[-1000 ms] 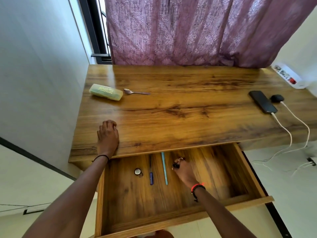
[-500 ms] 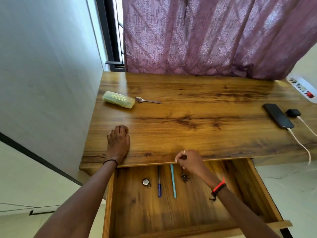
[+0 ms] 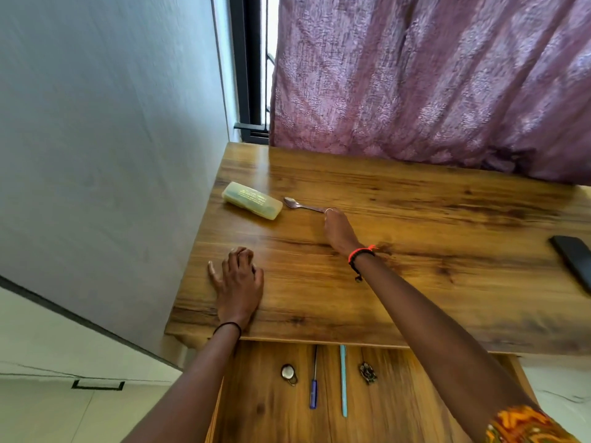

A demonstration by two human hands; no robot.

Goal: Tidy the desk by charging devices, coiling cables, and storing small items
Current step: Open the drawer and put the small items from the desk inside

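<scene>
While the left hand (image 3: 238,282) rests loose nr the front-left corner of the desk (image 3: 415,251), the right hand (image 3: 337,228) meets the spoon (image 3: 299,204) handle; grip: cannot tell.

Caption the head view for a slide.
Right hand at the spoon, left hand resting on the desk, drawer open below.

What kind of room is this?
Probably a study or bedroom at home. There is a wooden desk with an open drawer holding a pen, a phone lying on the desk, and a purple curtain behind it.
</scene>
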